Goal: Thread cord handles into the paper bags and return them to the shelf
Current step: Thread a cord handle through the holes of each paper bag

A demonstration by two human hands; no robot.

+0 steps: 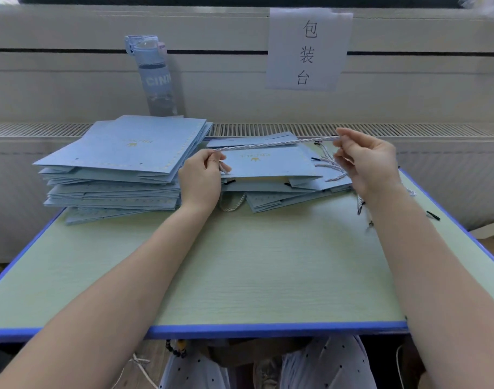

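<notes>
A white twisted cord (pixel 274 144) is stretched taut between my two hands, above a short pile of flat light-blue paper bags (pixel 271 167). My left hand (pixel 202 179) pinches the cord's left end over the top bag's near left corner. My right hand (pixel 366 161) pinches the right end, raised a little higher. Several loose cords (pixel 328 164) with black tips lie on the right part of that pile. A taller stack of flat blue bags (pixel 119 161) sits to the left. A cord loop (pixel 233 203) hangs out from under the short pile.
The green table with a blue edge (pixel 268 329) is bare in front of the piles. A blue water bottle (pixel 153 77) stands behind the tall stack. A paper sign (pixel 307 49) is taped to the wall. A black-tipped cord end (pixel 432 215) lies by my right forearm.
</notes>
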